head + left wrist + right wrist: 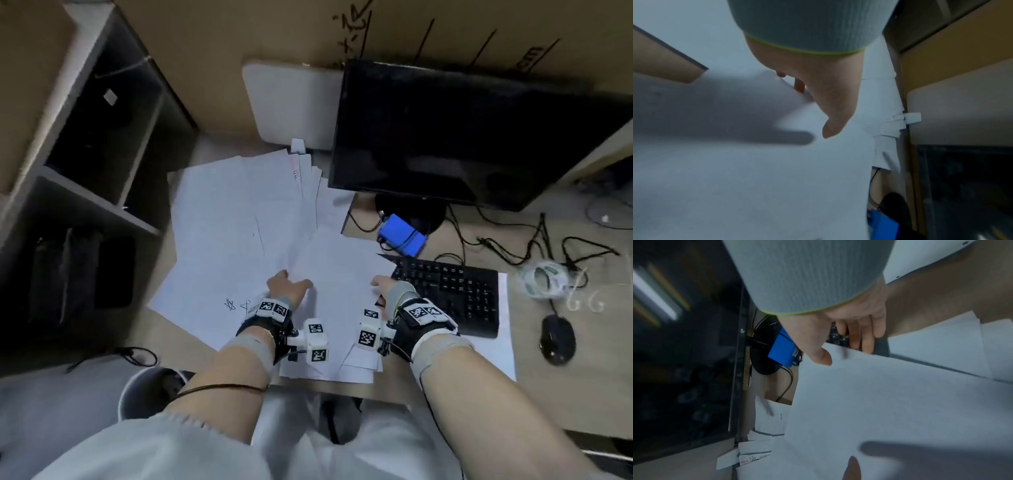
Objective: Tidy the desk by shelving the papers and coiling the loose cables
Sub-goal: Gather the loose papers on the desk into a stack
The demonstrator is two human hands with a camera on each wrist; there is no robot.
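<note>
Your left hand [289, 289] and right hand [390, 291] each keep the grip clamped on the thin white papers [219, 233], thumb on top. The flat sheets lie fanned over the wooden counter [565, 394], beside the black keyboard [455, 291].

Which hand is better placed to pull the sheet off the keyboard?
Right. The right hand has its thumb on that sheet beside the keyboard; the left hand sits farther off, among the papers.

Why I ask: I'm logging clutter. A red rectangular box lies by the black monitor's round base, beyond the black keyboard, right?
No: the rectangular box is blue, not red; the head view shows it. It does lie by the black monitor's round base, beyond the black keyboard.
</note>
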